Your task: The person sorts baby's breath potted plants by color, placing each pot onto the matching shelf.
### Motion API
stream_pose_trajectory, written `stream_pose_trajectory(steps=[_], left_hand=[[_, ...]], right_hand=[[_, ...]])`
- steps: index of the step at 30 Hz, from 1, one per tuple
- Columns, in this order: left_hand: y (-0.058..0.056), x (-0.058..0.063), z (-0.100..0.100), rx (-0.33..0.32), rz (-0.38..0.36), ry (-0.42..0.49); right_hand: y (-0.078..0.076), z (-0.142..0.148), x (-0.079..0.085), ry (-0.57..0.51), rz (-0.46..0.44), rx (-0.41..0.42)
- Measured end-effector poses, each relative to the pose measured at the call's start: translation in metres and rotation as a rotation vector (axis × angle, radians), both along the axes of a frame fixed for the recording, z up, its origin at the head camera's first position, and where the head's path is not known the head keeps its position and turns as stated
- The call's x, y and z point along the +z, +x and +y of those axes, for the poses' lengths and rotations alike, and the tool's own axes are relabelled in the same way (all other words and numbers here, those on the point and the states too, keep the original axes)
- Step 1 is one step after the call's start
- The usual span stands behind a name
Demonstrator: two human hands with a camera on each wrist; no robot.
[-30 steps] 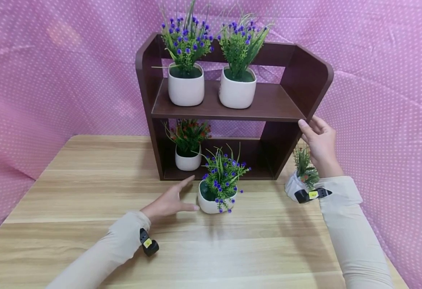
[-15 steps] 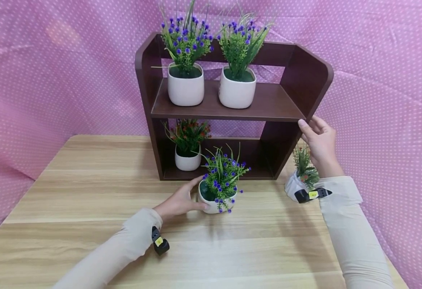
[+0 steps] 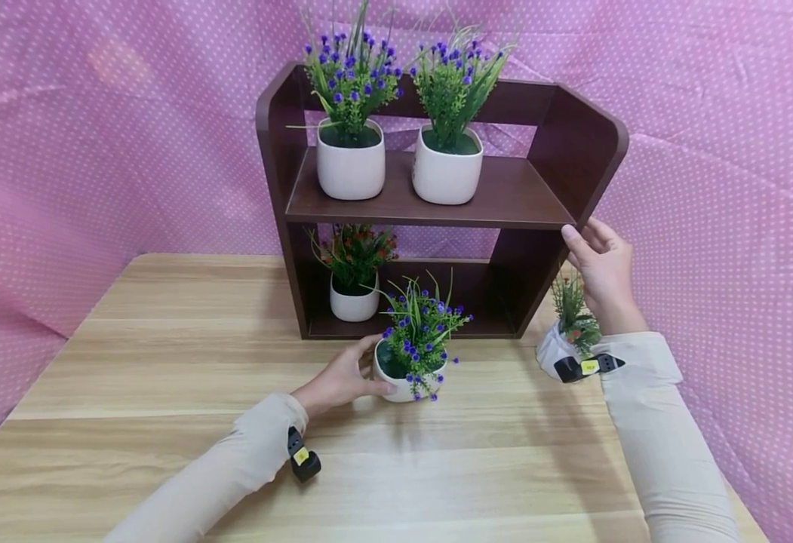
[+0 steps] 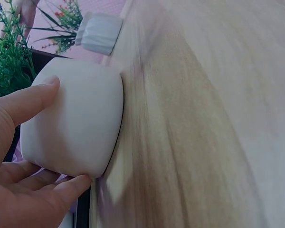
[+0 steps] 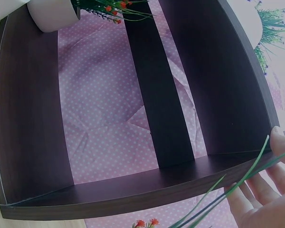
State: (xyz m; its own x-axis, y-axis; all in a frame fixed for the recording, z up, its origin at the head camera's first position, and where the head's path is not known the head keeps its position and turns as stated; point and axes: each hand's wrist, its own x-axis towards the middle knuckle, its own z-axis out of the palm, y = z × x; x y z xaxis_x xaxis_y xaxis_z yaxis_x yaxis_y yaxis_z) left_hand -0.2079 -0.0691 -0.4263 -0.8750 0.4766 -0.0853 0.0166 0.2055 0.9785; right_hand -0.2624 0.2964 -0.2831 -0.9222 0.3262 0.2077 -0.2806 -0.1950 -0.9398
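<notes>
My left hand (image 3: 342, 381) holds a white pot of purple flowers (image 3: 413, 354) standing on the table before the shelf. In the left wrist view the thumb lies along one side of the pot (image 4: 80, 118) and the fingers curl round the other. My right hand (image 3: 603, 268) grips the right side panel of the dark brown two-tier shelf (image 3: 505, 204), thumb on the front edge, fingers around the outside. The right wrist view shows that hand (image 5: 266, 190) at the panel edge, with thin green leaves across it.
Two white pots with purple flowers, one left (image 3: 351, 170) and one right (image 3: 447, 175), stand on the upper tier. A red-flowered pot (image 3: 354, 303) sits at the lower left. Beneath my right forearm stands a white ridged pot (image 3: 552, 351) with red flowers. Pink dotted cloth (image 3: 131, 151) hangs behind.
My left hand has moved right and taken hold of the purple-flowered pot on the table. The right hand has stayed at the shelf's side panel.
</notes>
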Motion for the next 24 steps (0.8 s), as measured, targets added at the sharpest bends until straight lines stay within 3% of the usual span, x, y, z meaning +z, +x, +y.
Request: stream_pose_trajectory(steps=[16, 24], left_hand=[[0.000, -0.003, -0.003, 0.019, 0.056, -0.048], [0.001, 0.004, -0.012, 0.007, 0.083, 0.005]], right_hand=[[0.000, -0.001, -0.001, 0.000, 0.017, 0.013], [0.000, -0.001, 0.000, 0.000, 0.012, 0.012]])
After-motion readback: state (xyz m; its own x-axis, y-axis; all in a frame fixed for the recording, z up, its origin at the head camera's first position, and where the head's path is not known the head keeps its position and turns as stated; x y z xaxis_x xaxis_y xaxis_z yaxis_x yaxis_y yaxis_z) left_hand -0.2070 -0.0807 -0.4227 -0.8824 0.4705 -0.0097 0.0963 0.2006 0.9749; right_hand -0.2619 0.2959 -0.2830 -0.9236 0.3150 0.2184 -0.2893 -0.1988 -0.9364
